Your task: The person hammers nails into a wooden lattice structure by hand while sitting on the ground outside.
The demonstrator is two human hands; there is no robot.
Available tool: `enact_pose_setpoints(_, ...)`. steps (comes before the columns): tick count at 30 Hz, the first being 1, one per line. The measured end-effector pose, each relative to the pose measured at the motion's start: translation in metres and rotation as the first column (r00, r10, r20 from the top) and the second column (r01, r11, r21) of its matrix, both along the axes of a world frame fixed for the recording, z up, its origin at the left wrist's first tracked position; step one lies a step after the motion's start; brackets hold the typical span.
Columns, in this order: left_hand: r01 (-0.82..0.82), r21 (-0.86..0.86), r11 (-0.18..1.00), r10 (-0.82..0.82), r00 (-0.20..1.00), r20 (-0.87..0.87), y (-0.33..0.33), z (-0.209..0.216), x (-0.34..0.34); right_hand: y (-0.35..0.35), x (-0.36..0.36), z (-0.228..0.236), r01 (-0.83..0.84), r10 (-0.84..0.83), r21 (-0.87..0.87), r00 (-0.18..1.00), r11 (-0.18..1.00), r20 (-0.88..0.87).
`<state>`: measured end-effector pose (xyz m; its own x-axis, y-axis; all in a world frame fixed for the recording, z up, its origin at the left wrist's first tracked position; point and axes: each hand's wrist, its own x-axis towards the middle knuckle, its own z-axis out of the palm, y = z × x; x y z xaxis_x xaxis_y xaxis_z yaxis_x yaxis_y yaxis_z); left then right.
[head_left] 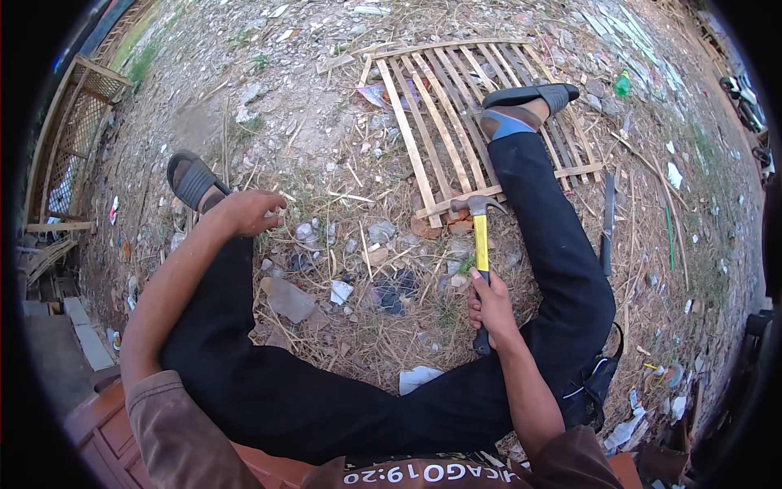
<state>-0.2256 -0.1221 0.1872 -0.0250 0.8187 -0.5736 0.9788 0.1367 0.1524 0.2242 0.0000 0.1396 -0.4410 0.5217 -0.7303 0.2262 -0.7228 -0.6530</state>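
Observation:
My right hand (493,308) grips the lower handle of a claw hammer (481,244) with a yellow and black handle. The hammer points away from me, its metal head close to the near crossbar of a slatted wooden panel (410,143). That panel lies on the ground ahead, and my right foot in a dark slide sandal (560,96) is over it. Resting by my left knee, my left hand (251,213) holds nothing, its fingers loosely bent and apart. Another grey sandal (192,181) is on my left foot.
Stones, straw and litter cover the ground, with a flat grey stone (289,300) between my legs. A dark strip (608,224) lies right of my leg, near a black bag (599,381). Farther off are a green bottle (622,84) and a mesh-filled wooden frame (72,155).

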Motion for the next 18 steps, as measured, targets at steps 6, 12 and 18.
enact_pose_setpoints(6, -0.058, -0.052, 0.997, 0.058, 0.998, -0.003, 0.0011, 0.0001, 0.0007, -0.0005, 0.0003, -0.0006, 0.015, -0.015, 0.006, 1.000, 1.000, 0.001)
enact_pose_setpoints(12, -0.029, -0.017, 0.999, 0.029, 1.000, -0.003, -0.0011, -0.0044, -0.0030, 0.0001, -0.0007, -0.0002, 0.027, -0.027, 0.036, 1.000, 0.999, 0.011)
enact_pose_setpoints(18, -0.028, -0.011, 1.000, 0.028, 1.000, 0.003, -0.0005, -0.0047, -0.0022, 0.0001, -0.0002, -0.0042, 0.010, -0.010, 0.037, 1.000, 0.999, 0.008)
